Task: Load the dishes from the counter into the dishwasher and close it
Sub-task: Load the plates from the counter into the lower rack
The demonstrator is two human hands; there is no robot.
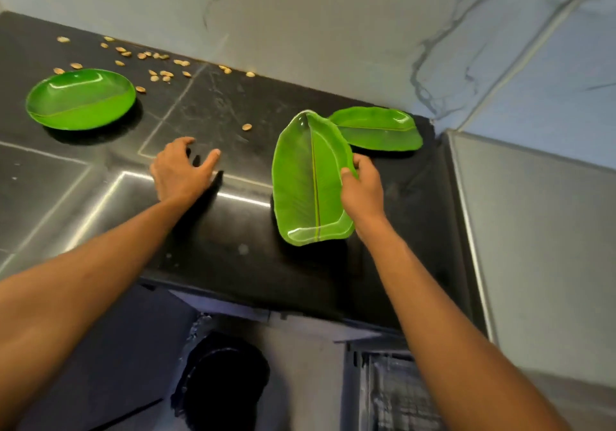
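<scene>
1. the right hand [361,187] is clamped on the near leaf plate [306,180], with the thumb on top of the 3 o'clock rim and the fingers curled round the edge.
2. this plate is long, glossy green plastic shaped like a banana leaf, with a dark midrib line and fine moulded veins. it sits just right of the frame's centre, its pointed tip towards 12 o'clock.
3. a second leaf plate [376,129] of the same make lies flat at 1 o'clock of the first. their tips overlap in view, but i cannot tell whether they touch.
4. a round green plate [80,99], smooth and shiny with one curved ridge across it, rests well apart at 10 o'clock of the frame.
5. the left hand [181,172] holds nothing, its fingers spread apart low over the counter [233,247], at 9 o'clock of the held plate.
6. the counter is dark polished stone with pale scratches. small tan seeds [160,74] are scattered at 11 o'clock.
7. the wall [300,30] is grey-veined pale marble.
</scene>
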